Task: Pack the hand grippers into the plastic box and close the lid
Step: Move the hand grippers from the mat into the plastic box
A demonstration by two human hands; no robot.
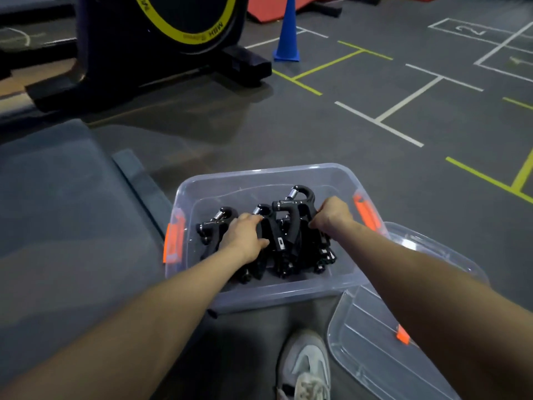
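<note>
A clear plastic box (259,293) with orange latches stands on the floor in front of me. Inside it lies a bunch of several black hand grippers (284,226) with silver springs. My left hand (245,238) grips the bunch from the left side. On the right side of the same bunch, my right hand (331,213) is closed on the handles. One more hand gripper (213,226) lies at the left inside the box, partly hidden by my left hand. The clear lid (372,350) lies on the floor to the right of the box, under my right forearm.
A grey mat (63,215) lies to the left of the box. A black exercise machine (150,44) with a yellow ring stands at the back left. A blue cone (287,33) stands behind on the line-marked floor. My grey shoe (305,368) is below the box.
</note>
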